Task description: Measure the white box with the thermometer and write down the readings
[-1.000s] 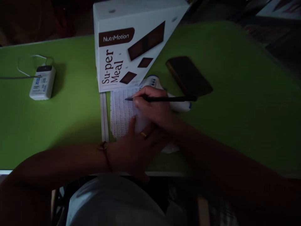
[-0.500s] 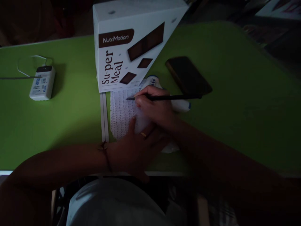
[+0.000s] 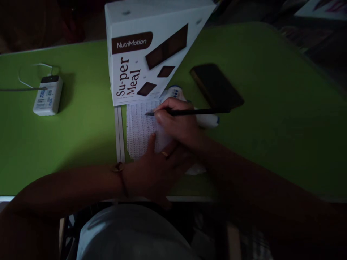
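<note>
A dark pen is pinched in my right hand, its tip at a sheet of paper filled with rows of small handwriting. My left hand lies flat with fingers spread over the lower part of the sheet, a ring on one finger. Both hands hide part of the paper. Just beyond the sheet a white NutriMotion box stands upright. Behind my right hand a white tube-like item with blue ends lies partly covered.
On the green table, a dark phone-like object lies right of the box. A white device with a cable sits at the left. A pale strip runs along the paper's left side.
The whole view has shifted very slightly. Both hands and the pen hold nearly the same place on the paper.
</note>
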Motion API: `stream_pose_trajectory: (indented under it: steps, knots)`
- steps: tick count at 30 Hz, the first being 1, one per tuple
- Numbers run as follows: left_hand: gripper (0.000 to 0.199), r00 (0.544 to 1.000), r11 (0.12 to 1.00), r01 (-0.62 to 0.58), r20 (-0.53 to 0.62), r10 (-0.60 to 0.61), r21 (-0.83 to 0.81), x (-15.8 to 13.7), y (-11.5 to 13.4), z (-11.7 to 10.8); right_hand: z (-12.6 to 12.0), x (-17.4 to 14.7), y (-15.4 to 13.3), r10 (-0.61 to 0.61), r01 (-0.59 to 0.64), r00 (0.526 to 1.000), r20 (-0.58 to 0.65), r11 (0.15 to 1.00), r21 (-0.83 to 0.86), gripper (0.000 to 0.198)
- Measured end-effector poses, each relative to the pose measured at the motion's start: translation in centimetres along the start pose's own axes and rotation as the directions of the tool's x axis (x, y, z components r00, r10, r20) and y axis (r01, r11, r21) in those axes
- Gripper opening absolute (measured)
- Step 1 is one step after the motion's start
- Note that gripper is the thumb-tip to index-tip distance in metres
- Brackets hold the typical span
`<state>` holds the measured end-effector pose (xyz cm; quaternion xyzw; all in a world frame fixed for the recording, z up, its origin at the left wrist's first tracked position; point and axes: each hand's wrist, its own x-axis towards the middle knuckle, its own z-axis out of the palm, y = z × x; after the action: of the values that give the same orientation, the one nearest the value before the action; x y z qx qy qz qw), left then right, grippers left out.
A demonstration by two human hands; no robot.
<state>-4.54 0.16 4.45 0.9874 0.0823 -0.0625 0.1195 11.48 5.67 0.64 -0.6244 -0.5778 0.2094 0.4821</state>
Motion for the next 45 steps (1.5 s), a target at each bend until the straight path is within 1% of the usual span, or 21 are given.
stream_pose_trajectory:
  steps: [3,7,11,15,20,23,27,30,35,38,40,43,45]
  knots:
    - [0.123,1.000,1.000,0.006,0.003,-0.006,0.003,0.02,0.04,0.03,0.08,0.00,0.20,-0.016,0.016,1.000,0.004,1.000,0.011,0.006]
    - [0.126,1.000,1.000,0.002,-0.004,-0.002,0.000,0.04,0.02,0.18,0.16,0.11,0.17,-0.021,0.021,1.000,-0.018,1.000,0.008,0.002]
    - [0.123,0.999,1.000,0.001,-0.033,-0.001,-0.013,0.04,-0.04,0.30,-0.02,-0.01,-0.03,0.011,-0.012,1.000,0.006,0.996,0.083,0.009]
    - [0.123,1.000,1.000,-0.013,-0.013,0.012,-0.003,0.09,-0.04,0.34,-0.16,-0.23,-0.25,0.003,-0.005,1.000,0.020,0.995,0.097,0.007]
    - [0.123,1.000,1.000,0.010,0.002,-0.010,0.012,0.14,0.04,0.23,-0.10,-0.24,-0.55,-0.030,0.024,0.998,0.049,0.993,0.113,0.010]
    - [0.125,1.000,1.000,0.000,0.012,0.000,0.003,0.08,0.02,0.12,-0.10,-0.24,-0.52,-0.039,0.033,0.998,0.054,0.994,0.104,0.008]
    - [0.126,1.000,1.000,-0.003,-0.012,0.003,-0.006,0.06,-0.05,0.19,-0.12,-0.28,-0.30,-0.035,0.029,0.997,0.074,0.996,0.082,0.004]
    - [0.125,1.000,1.000,0.001,-0.014,-0.001,-0.001,0.11,-0.08,0.26,-0.07,-0.29,-0.21,-0.021,0.015,0.996,0.086,0.998,0.063,0.005]
    - [0.128,1.000,1.000,0.000,-0.021,0.000,0.004,0.11,0.02,0.38,0.02,-0.26,-0.30,-0.029,0.025,0.997,0.072,0.998,0.050,0.003]
    - [0.128,1.000,1.000,-0.001,-0.012,0.001,0.013,0.08,0.07,0.39,-0.04,-0.27,-0.43,-0.009,0.008,0.997,0.072,1.000,0.023,0.007]
    - [0.128,1.000,1.000,0.001,-0.010,-0.001,0.015,0.06,0.05,0.31,-0.10,-0.32,-0.53,-0.007,0.005,0.997,0.074,1.000,0.024,0.008]
    - [0.126,1.000,1.000,-0.003,-0.007,0.003,0.008,0.05,-0.01,0.23,-0.16,-0.40,-0.62,-0.014,0.011,0.997,0.077,0.999,0.042,0.005]
    - [0.125,1.000,1.000,-0.004,-0.012,0.004,-0.002,0.06,-0.06,0.31,-0.16,-0.42,-0.62,0.013,-0.016,0.997,0.075,0.999,0.041,0.004]
